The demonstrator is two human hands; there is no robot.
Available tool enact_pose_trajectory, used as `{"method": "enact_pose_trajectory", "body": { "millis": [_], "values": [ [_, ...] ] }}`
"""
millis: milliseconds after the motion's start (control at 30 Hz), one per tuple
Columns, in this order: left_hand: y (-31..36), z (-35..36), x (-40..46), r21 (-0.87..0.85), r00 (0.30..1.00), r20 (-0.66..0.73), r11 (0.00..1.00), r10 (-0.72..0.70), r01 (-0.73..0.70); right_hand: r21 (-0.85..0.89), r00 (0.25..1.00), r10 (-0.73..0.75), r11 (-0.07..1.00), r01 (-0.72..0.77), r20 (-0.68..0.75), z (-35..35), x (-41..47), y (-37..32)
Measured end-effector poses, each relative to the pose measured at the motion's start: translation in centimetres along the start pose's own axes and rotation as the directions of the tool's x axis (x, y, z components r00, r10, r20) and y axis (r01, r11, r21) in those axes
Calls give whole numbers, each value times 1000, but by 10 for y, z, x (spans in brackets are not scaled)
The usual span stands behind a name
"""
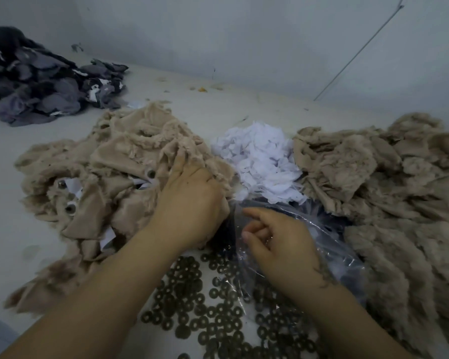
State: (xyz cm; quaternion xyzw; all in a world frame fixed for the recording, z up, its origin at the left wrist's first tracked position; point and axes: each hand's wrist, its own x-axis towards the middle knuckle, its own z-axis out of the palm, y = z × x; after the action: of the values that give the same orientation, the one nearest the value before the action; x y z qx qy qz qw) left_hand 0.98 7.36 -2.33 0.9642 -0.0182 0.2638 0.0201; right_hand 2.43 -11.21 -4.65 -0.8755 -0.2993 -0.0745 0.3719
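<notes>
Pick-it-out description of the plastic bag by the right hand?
Find the white scrap pile right of the tan plush heap the left hand grips. Just nearer the camera lies the clear plastic bag, at the right hand. It alone is glossy and see-through, with dark washers scattered at its near edge.

Two hands are showing: the left hand (189, 200) and the right hand (278, 239). Two heaps of tan fur are lying here, the left tan heap (109, 156) and the right tan heap (389, 182). Three round toy eyes (70, 209) are peeking out of the left one. One white heap (257, 156) of little scraps is sitting between them. One dark grey heap (36, 79) is lying far back. One clear bag (329, 229) is lying in front. The dark rings (192, 320) are spreading out, too many for counting. One thin wire (360, 50) is leaning on the wall (218, 27).
</notes>
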Motion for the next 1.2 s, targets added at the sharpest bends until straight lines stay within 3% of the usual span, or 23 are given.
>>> {"method": "enact_pose_trajectory", "body": {
  "millis": [200, 333, 500, 600, 733, 867, 1067, 1200],
  "values": [
    [49, 15, -4, -168, 981, 87, 973, 173, -157, -282, 993, 25, 958, -57, -117, -30, -4, 26],
    [83, 28, -10, -202, 954, 80, 942, 288, -268, -467, 970, 211, 850, -244, -123, -59, -7, 44],
    [109, 28, -11, -213, 940, 81, 927, 333, -310, -613, 907, 374, 676, -408, -192, -84, -11, 59],
    [116, 26, -9, -201, 935, 88, 925, 345, -322, -567, 863, 498, 686, -456, -92, -83, -4, 72],
    [116, 26, -8, -177, 924, 154, 930, 351, -323, -395, 934, 327, 846, -358, -145, -76, 7, 83],
    [115, 30, -5, -187, 923, 168, 930, 348, -316, -176, 920, 375, 904, -390, -113, -75, 18, 91],
    [116, 33, 4, -197, 915, 175, 924, 363, -328, -240, 936, 323, 906, -348, -139, -77, 23, 88],
    [112, 34, 11, -244, 938, 120, 925, 325, -290, -152, 974, 183, 967, -203, -134, -71, 16, 59]
  ]
}}
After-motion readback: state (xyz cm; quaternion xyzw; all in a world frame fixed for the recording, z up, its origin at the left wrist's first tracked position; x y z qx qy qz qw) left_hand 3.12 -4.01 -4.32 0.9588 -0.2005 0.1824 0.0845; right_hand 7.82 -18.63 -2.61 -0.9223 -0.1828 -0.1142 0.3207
